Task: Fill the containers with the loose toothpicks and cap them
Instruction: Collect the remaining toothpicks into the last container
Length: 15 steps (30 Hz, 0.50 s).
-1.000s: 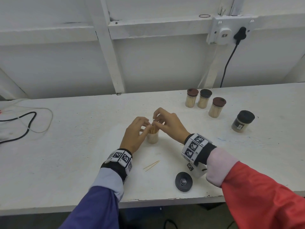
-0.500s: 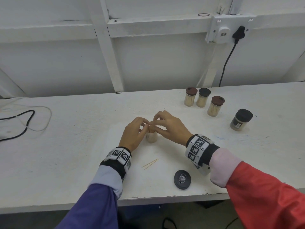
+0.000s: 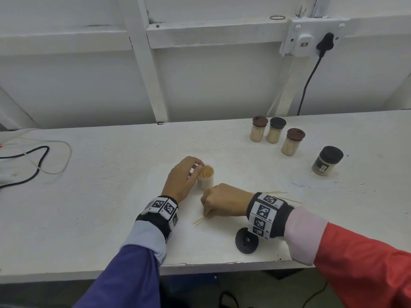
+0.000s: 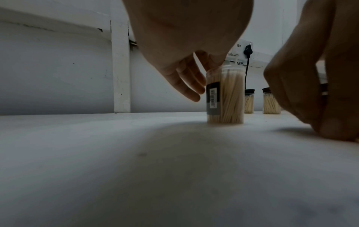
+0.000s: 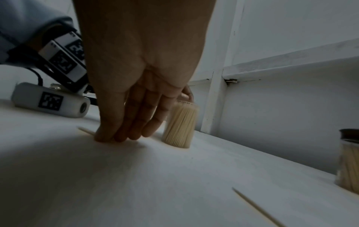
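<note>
**Left hand on open toothpick container, right hand down on loose toothpicks**

Head view: white table (image 3: 89, 196). Open container (image 3: 206, 179), full of toothpicks, stands upright near table centre, no cap on. Left hand (image 3: 182, 179) is just left of it, fingers curled over toward the rim, touching the top edge; whether it really grips can't be told here. Right hand (image 3: 224, 200) sits nearer than the container, knuckles up, fingertips down on the table at a small pair of loose toothpicks (image 3: 199, 221). More loose toothpicks (image 3: 275, 192) lie right of the right wrist. Black cap (image 3: 246, 240) lies flat near the table's near edge, partly under the right wristband. Far right: three capped containers (image 3: 275, 134) in a cluster, and a fourth dark-capped jar (image 3: 327, 160) further right. Cables (image 3: 40, 161) at far left, wall socket (image 3: 311, 38) up on the wall.

Left wrist view: container (image 4: 225, 96) upright on the table, barcode label facing the camera. Left hand (image 4: 186, 46) reaches from above, fingers loosely bent behind and left of the container, one at the rim, not wrapped round it. Right hand (image 4: 318, 92) at the right edge, fingertips pressed on the table.

Right wrist view: right hand (image 5: 136, 86) fingers straight, together, tips on the table, a toothpick (image 5: 86, 130) poking out at their left. Container (image 5: 180, 124) just right of the fingers, blurred. Another loose toothpick (image 5: 254, 204) in the near right foreground.
</note>
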{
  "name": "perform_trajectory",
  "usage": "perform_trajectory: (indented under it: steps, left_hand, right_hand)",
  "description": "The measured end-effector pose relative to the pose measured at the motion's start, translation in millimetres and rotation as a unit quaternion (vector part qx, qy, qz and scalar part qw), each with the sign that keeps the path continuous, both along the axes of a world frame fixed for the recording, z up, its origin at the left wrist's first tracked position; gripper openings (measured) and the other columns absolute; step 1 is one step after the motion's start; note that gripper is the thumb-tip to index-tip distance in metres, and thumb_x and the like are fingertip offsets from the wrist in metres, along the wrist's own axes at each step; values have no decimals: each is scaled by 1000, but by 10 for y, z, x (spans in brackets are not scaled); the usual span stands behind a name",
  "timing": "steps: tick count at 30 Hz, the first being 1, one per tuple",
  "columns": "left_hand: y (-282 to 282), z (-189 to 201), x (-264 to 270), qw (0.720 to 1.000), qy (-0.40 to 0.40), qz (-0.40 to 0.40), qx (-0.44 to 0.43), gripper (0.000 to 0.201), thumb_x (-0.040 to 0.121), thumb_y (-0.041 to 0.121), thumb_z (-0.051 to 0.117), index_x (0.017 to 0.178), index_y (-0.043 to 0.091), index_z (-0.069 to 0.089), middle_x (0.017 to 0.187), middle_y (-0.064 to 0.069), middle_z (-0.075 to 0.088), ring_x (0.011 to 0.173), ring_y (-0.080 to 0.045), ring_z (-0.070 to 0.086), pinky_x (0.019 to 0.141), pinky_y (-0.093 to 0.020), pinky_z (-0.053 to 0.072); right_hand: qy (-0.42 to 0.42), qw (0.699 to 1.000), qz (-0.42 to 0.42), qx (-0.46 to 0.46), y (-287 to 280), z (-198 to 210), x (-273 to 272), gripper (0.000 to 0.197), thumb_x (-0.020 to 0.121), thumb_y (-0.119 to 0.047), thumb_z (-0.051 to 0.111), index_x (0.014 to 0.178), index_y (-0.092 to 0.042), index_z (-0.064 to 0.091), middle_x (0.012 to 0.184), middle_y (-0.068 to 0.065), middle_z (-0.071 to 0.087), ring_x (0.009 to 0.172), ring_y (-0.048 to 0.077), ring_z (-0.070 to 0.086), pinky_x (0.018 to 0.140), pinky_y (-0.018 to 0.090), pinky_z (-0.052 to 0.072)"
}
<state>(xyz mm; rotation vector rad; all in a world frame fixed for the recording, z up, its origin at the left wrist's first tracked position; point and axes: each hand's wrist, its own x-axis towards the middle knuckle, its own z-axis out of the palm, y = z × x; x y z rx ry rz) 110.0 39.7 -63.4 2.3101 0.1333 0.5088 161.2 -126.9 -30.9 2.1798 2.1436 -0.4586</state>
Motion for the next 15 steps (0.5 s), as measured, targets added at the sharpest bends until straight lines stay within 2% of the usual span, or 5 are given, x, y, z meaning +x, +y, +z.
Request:
perform_trajectory:
  steps: [2,5,9,15]
  left_hand:
    - [2,-1,-2,1000,2,0,-2,13,100,17,51,100,18,63,104,9,64,94,-6,60,73,-16,46]
    - [2,1,-1,1000,9,2,-11,15,101,18,49,104,21,63,106,11,63,95,-6,59,76,-20,46]
    - [8,-1,4,1000,13,1,-23,17,102,19,47,110,20,61,106,12,64,94,-7,59,79,-26,47]
    - [7,-5,3,1000,16,1,-27,16,102,20,47,111,21,61,106,13,64,94,-6,60,81,-31,51]
  right_hand:
    - [1,1000,-5,-8,2,6,1,15,89,-13,59,95,-13,74,96,4,68,89,25,61,66,29,35]
    - [14,999,-33,-25,-20,-16,-1,13,90,-16,56,95,-12,67,100,3,65,89,23,59,68,30,39]
    - [35,995,-61,-75,-41,-42,0,13,90,-19,55,98,-10,59,104,5,58,92,25,56,69,30,37]
    - [13,997,-61,-51,-38,-3,8,12,90,-18,56,96,-12,63,97,5,66,84,25,59,67,28,36]
